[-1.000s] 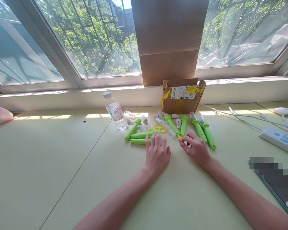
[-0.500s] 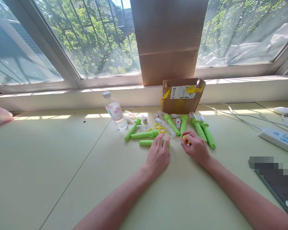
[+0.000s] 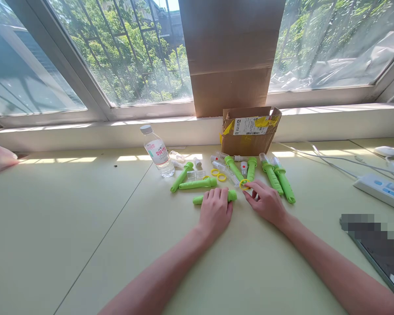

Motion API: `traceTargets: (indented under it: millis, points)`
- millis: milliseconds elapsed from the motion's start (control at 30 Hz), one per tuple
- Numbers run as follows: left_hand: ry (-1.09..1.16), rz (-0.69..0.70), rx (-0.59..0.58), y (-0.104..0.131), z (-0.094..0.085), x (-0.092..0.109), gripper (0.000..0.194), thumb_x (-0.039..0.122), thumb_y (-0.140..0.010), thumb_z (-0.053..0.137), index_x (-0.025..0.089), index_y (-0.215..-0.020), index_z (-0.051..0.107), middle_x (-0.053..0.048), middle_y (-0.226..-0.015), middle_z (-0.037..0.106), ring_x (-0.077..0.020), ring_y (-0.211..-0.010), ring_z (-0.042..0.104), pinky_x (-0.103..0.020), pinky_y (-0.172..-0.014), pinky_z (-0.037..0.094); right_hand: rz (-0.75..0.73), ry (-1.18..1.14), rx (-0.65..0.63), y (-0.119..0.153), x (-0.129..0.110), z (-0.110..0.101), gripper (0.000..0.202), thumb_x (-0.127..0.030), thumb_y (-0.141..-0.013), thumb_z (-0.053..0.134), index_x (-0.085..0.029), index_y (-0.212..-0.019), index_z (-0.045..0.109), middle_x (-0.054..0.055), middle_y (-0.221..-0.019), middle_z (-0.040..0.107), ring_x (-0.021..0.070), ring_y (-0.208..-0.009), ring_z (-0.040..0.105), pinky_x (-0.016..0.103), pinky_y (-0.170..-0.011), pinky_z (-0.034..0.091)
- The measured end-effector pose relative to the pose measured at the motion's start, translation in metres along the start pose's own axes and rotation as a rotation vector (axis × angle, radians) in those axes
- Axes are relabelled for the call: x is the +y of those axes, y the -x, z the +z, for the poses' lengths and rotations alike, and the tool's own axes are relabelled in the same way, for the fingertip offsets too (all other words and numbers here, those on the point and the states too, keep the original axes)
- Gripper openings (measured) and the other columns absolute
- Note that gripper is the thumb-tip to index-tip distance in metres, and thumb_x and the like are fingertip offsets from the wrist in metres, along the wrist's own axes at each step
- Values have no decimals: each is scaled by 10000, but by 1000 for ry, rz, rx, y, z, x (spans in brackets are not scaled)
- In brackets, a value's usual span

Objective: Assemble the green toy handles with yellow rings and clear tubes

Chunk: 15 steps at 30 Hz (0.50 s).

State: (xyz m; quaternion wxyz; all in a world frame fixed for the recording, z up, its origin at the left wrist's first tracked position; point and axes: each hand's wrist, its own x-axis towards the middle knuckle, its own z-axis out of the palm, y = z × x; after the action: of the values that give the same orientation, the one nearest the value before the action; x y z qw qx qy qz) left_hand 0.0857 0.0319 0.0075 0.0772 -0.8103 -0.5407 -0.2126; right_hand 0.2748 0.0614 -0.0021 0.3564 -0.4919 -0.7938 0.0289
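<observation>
My left hand (image 3: 216,211) is wrapped over a green handle (image 3: 232,196) lying on the table, its threaded end showing to the right. Between the fingertips of my right hand (image 3: 264,200) is a yellow ring (image 3: 244,184), held just right of that end. Two more yellow rings (image 3: 221,177) lie beyond, beside a clear tube (image 3: 231,174). Another green handle (image 3: 197,184) rests behind my left hand. To the right of the rings, two green handles with clear tubes on them (image 3: 284,181) lie side by side.
A clear bottle (image 3: 159,155) stands at the back left of the parts. Behind them is an open cardboard box (image 3: 248,142) by the window sill. A power strip (image 3: 379,190) with white cables and a phone (image 3: 374,249) lie on the right.
My left hand's fingers have closed over the green handle, which has shifted slightly right. My right hand has moved a little left with the yellow ring, which now shows more fully.
</observation>
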Motion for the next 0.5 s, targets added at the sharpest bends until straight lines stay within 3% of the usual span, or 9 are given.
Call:
traceTargets:
  millis: [267, 500]
  points:
    - [7, 12, -4, 0, -1, 0, 261, 261, -842, 488, 187, -1088, 441, -67, -949, 567, -227, -871, 543, -361, -742, 453, 0, 8, 0, -1, -2, -1, 200, -300, -900, 445, -189, -848, 603, 38, -802, 635, 108, -552, 559, 239, -540, 406]
    - [3, 8, -13, 0, -1, 1, 257, 259, -844, 488, 184, -1086, 442, -64, -948, 563, -224, -873, 543, -358, -739, 456, 13, 0, 27, -2, 0, 1, 132, -304, -866, 499, -189, -835, 554, 51, -894, 645, 101, -545, 565, 236, -523, 409]
